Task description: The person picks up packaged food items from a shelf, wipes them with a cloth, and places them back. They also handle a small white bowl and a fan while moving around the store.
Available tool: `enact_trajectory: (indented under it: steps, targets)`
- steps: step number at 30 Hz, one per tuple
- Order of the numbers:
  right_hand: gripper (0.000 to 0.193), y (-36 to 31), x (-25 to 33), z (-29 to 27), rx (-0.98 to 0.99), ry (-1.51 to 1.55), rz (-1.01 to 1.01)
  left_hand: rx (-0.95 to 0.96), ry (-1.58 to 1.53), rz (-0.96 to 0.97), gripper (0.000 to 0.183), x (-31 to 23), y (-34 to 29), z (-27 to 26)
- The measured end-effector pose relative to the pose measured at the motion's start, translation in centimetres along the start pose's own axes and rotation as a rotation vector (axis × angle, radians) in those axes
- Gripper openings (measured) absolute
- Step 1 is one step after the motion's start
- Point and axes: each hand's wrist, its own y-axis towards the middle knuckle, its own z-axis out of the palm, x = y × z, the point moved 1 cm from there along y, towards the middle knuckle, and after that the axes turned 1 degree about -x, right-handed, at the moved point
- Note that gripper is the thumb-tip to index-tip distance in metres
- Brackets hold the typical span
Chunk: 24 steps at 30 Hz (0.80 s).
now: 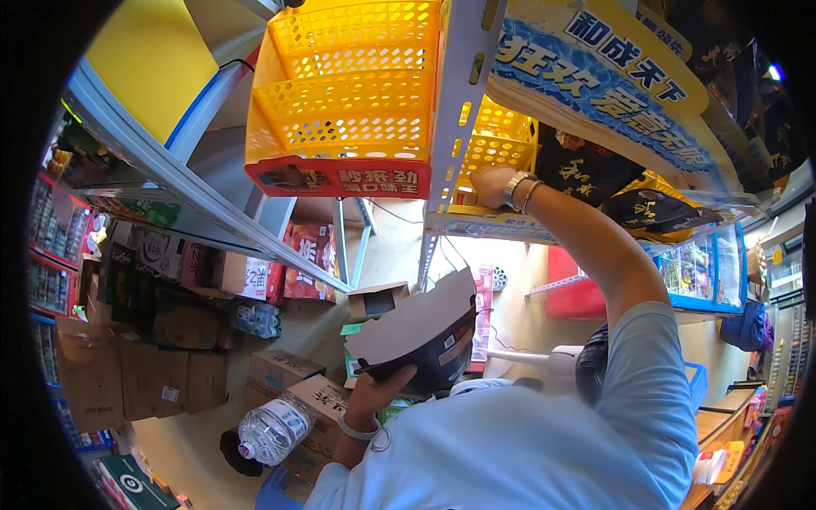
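The left hand [374, 393] is raised with the elbow bent, its fingers closed around the lower edge of a dark cardboard box [425, 336] with an open brown flap, held in front of the chest. The right arm stretches up and away, wrist bent. The right hand [491, 185] reaches into a yellow basket [501, 140] on the shelf [476, 223]; whether it grips anything cannot be told. Further left hangs another yellow basket [344, 93].
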Motion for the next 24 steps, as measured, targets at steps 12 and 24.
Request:
enact_trajectory:
  steps: [12, 24]
  targets:
    - [0.021, -2.7, -0.4, -0.4, -0.2, 0.069, -0.033, 0.015, 0.115, -0.046, 0.043, -0.7, -0.1, 0.7]
    - [0.019, -14.5, 0.0, -4.2, -0.203, 0.396, -0.496, 0.448, 0.449, 0.592, 0.045, -5.1, 4.5, 4.4]
